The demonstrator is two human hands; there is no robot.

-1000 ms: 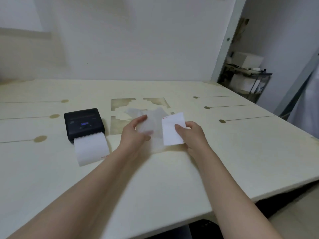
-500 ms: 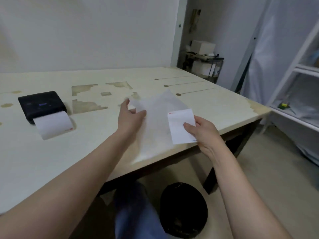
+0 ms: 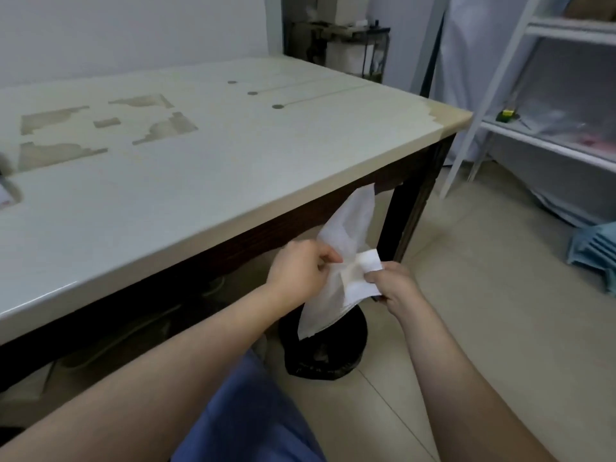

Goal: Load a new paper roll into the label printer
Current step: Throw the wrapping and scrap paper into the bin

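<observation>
Held over the black waste bin (image 3: 325, 353) beside the table (image 3: 213, 181): thin translucent wrapper (image 3: 346, 228) pinched in left hand (image 3: 298, 271) fingers, white label slip (image 3: 361, 278) pinched in right hand (image 3: 395, 285). Printer almost out of view at left edge, paper strip (image 3: 6, 198) barely showing. Probably loading finished; only discarding scraps left.

Two hands show at centre frame, the left hand (image 3: 297, 269) and the right hand (image 3: 395, 285). Between them are two papers: one thin translucent sheet (image 3: 346, 228) and one small white slip (image 3: 361, 278). One black bin (image 3: 325, 356) stands below them. One table (image 3: 166, 181) fills the left half, one white shelf rack (image 3: 546, 141) the upper right.
</observation>
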